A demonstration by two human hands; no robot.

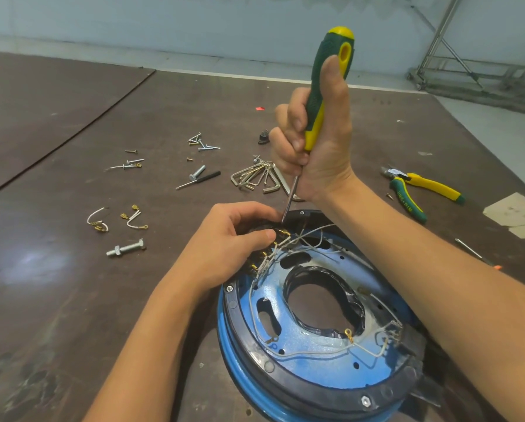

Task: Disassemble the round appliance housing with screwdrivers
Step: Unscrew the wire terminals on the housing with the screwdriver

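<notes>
A round blue appliance housing [313, 348] with a black ring and loose white wires lies upside down on the table in front of me. My right hand [319, 141] grips a green and yellow screwdriver [328, 86], held almost upright, its tip down at the housing's far rim. My left hand [233, 239] clasps a black part with brass terminals at that same far rim, right beside the screwdriver tip. What lies under my fingers is hidden.
On the brown table [72, 300] lie loose screws [201, 143], a hex key set [258, 178], a small black-handled screwdriver [198, 179], two bolts [127, 248], short wires with terminals [98, 220], and green-yellow pliers [419, 190] to the right. A metal frame [468, 56] stands far right.
</notes>
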